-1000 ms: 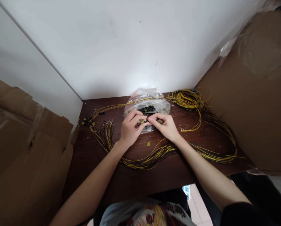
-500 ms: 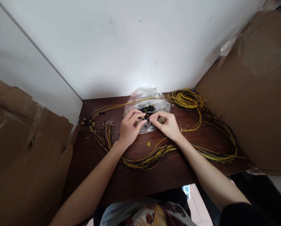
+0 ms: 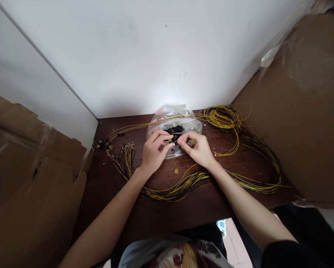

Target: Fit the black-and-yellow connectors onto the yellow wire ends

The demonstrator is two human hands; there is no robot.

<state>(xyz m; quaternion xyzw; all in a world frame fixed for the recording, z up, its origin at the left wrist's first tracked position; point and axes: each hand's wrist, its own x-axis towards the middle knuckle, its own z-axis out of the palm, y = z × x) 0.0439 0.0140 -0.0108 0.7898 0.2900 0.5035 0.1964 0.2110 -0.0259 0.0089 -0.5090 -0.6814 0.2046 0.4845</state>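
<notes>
My left hand and my right hand meet over a clear plastic bag, fingertips close together. Both are closed in a pinch on a small, thin dark piece, which spans the narrow gap between them; its kind is too small to make out. Inside the bag lie black and yellow small parts. A long bundle of yellow and black wires curves across the table in front of my hands and passes beneath my forearms. One small yellow part lies between the bag and the bundle.
A coil of yellow wire sits at the back right. Wire ends with small metal tips and a cluster of black and yellow parts lie at the left. Cardboard stands at the right, more cardboard at the left, and a white wall behind.
</notes>
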